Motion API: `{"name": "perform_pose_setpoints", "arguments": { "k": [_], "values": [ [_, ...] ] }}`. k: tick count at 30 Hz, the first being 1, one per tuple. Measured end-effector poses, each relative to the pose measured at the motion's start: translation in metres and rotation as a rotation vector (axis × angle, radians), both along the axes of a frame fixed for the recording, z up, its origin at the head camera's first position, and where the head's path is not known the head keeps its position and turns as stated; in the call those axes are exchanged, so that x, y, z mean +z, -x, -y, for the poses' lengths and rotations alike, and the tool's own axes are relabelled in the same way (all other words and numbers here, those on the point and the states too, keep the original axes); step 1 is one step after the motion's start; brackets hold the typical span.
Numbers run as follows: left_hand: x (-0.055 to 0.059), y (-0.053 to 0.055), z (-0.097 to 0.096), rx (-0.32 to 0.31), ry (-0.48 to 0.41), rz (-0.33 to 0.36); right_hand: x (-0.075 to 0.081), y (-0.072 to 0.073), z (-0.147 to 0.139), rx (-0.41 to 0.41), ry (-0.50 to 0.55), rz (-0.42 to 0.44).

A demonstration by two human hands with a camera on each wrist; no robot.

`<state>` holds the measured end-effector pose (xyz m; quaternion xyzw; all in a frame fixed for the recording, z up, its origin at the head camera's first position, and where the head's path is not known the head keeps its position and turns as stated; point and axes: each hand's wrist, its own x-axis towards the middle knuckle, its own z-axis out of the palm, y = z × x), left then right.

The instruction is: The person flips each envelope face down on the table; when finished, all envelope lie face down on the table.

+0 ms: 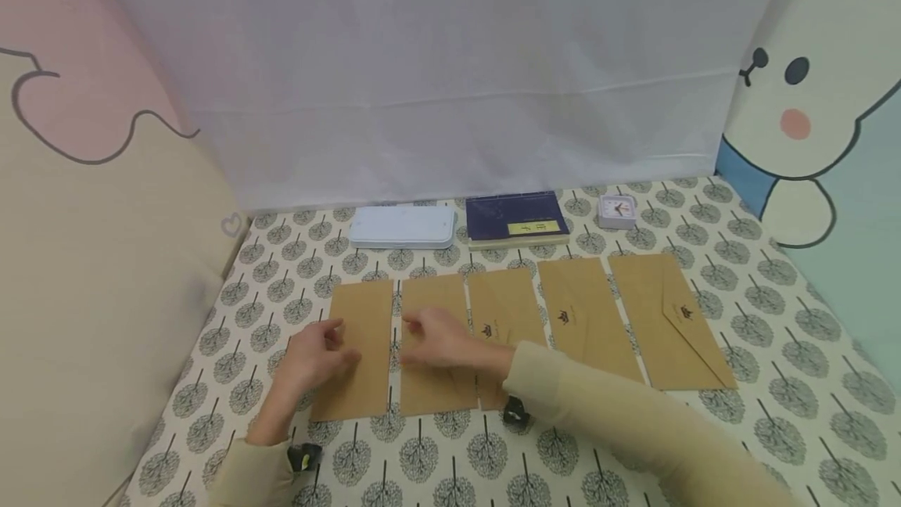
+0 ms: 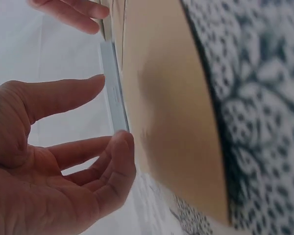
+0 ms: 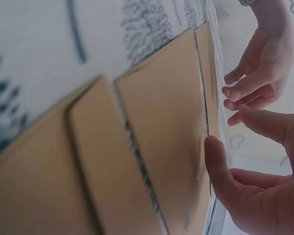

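Several brown paper envelopes lie side by side in a row on the patterned cloth. Over the left part of the leftmost envelope [image 1: 369, 311] is my left hand [image 1: 317, 357], its fingers loosely bent and a gap between thumb and fingertips. My right hand [image 1: 439, 339] hovers at the second envelope [image 1: 432, 397], thumb and fingers apart and nothing between them. In the right wrist view, the right index finger [image 3: 216, 159] is near the envelope surface; contact cannot be told. The right forearm covers the lower parts of the third envelope [image 1: 500, 296] and fourth envelope [image 1: 577, 284].
The rightmost envelope [image 1: 644, 311] shows a flap and a printed crown. Behind the row are a white case [image 1: 403, 225], a dark blue book [image 1: 510, 213] and a small square clock [image 1: 616, 211]. A white curtain [image 1: 450, 77] hangs at the back.
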<state>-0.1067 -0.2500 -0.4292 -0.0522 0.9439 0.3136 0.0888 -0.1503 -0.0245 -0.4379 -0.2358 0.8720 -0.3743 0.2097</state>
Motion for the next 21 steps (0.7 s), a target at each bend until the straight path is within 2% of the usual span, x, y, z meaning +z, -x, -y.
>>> {"name": "perform_pose_setpoints", "arguments": {
  "k": [6,12,21],
  "values": [
    [0.000,0.003,-0.016,-0.023,-0.106,-0.015,0.002,0.004,-0.016,-0.001,0.062,0.072],
    [0.002,0.005,-0.032,-0.075,-0.156,-0.021,0.003,0.004,-0.033,0.006,0.084,0.057],
    [0.003,0.007,-0.044,-0.114,-0.193,0.023,0.004,0.007,-0.055,-0.023,0.066,0.036]
  ]
}}
